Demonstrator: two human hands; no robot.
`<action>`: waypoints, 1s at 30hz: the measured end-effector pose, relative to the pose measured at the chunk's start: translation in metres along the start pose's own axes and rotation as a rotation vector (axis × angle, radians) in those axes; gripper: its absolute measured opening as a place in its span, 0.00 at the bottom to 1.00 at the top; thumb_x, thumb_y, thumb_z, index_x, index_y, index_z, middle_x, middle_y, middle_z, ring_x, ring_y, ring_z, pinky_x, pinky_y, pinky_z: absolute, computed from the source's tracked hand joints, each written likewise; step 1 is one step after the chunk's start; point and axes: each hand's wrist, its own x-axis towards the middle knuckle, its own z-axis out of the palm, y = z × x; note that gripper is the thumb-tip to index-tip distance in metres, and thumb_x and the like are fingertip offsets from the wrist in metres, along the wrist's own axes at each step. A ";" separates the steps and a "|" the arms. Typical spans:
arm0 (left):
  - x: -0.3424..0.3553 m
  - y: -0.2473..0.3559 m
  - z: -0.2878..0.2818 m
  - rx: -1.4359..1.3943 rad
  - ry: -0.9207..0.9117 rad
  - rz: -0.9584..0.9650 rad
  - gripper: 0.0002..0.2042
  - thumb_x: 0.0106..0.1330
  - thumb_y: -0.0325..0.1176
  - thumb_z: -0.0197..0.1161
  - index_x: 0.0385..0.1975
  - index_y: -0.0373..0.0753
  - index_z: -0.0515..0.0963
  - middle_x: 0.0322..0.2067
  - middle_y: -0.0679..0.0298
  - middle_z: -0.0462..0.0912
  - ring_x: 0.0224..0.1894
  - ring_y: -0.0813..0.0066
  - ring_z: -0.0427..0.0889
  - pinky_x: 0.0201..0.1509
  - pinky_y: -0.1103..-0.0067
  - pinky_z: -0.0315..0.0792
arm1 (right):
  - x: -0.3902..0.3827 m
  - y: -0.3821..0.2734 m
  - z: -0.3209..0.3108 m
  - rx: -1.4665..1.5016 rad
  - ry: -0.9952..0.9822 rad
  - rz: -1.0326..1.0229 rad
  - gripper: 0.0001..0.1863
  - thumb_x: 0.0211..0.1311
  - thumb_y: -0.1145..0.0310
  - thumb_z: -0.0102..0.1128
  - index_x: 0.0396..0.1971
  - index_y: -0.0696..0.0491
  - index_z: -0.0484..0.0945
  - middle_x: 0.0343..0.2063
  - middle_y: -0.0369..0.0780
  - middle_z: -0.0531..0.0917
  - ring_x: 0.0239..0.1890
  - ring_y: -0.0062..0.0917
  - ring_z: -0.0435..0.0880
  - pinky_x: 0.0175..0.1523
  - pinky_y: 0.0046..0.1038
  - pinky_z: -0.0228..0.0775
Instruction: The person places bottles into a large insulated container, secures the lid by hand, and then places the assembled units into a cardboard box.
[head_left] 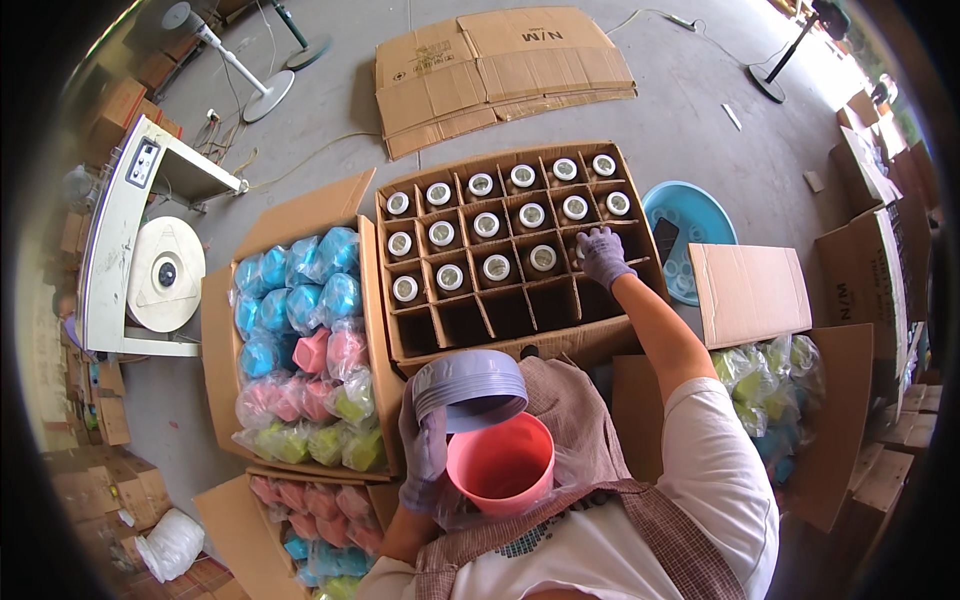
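Note:
My left hand (425,450), in a grey-purple glove, is closed on a lilac-grey round plastic lid (470,385) with a ridged rim, held tilted at my lap. Just below it is a coral-red plastic cup (502,465), mouth up, with clear plastic film around its base. My right hand (605,257), gloved alike, reaches into a divided cardboard box (440,345) ahead. Its fingers curl down over a white-rimmed jar, mostly hidden beneath them. Several similar jars (496,267) stand upright in the compartments; most of the nearest row holds none.
Left, an open carton (395,400) holds blue, pink and green film-wrapped pieces; another carton (240,530) sits nearer. A blue basin (715,215) holds clear rings and a dark phone-like object. At right is a carton (840,420) of wrapped pieces. Flattened cardboard (505,75) lies ahead.

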 end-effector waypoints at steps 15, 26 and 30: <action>0.079 0.009 0.036 -0.575 -0.478 -0.479 0.32 0.77 0.56 0.45 0.72 0.40 0.57 0.66 0.47 0.69 0.58 0.46 0.80 0.60 0.54 0.78 | -0.102 -0.007 -0.182 0.141 0.587 -0.425 0.30 0.46 0.54 0.74 0.51 0.47 0.80 0.44 0.46 0.79 0.49 0.45 0.77 0.56 0.45 0.71; 0.091 0.033 0.044 0.777 -0.459 0.957 0.25 0.74 0.40 0.54 0.67 0.34 0.65 0.59 0.50 0.77 0.55 0.54 0.82 0.59 0.66 0.78 | -0.281 -0.139 -0.290 -0.060 0.839 -1.178 0.19 0.53 0.63 0.63 0.47 0.45 0.83 0.38 0.37 0.75 0.46 0.32 0.77 0.59 0.39 0.74; 0.059 0.041 0.025 0.700 -0.290 0.675 0.20 0.78 0.38 0.46 0.63 0.33 0.69 0.56 0.58 0.80 0.55 0.66 0.81 0.63 0.67 0.74 | -0.294 -0.138 -0.307 0.275 0.586 -1.087 0.26 0.51 0.61 0.73 0.53 0.47 0.81 0.46 0.40 0.79 0.49 0.34 0.78 0.56 0.39 0.73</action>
